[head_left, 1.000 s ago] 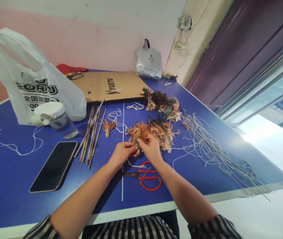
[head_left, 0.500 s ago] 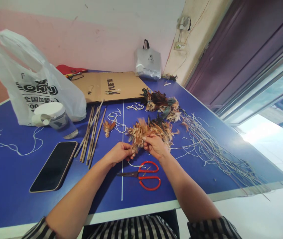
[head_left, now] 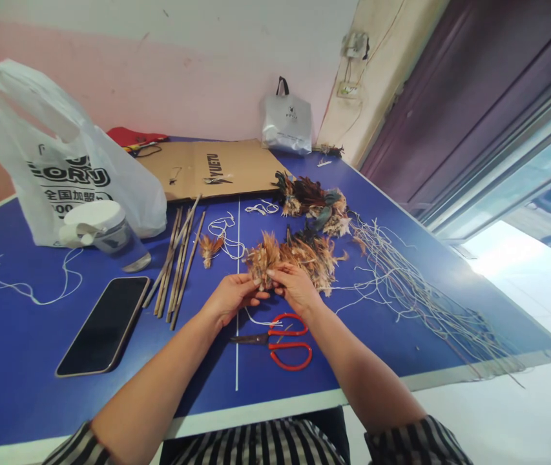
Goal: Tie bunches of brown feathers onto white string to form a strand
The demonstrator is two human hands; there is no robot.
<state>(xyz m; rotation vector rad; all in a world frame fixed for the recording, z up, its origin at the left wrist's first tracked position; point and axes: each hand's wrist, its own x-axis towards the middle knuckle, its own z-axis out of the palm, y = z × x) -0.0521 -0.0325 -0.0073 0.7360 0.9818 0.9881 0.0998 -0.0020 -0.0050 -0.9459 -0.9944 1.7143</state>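
Feather bundle (head_left: 263, 253), brown, pinched at its base.
The left hand (head_left: 234, 297) and right hand (head_left: 297, 287) grip it between thumbs and fingers, beyond the red-handled scissors (head_left: 275, 333) on the blue table (head_left: 18, 361).

Bright daylight from right; floor (head_left: 522, 278) washed out; soft shadow on table (head_left: 205, 381); wide-angle stretch at edges.

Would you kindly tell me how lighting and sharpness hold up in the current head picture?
In the head view, the floor at right is washed out; a shadow darkens the blue table beside the left forearm; the white plastic bag looks stretched, probably by the lens; the feather bundle held by the left hand and right hand looks soft.
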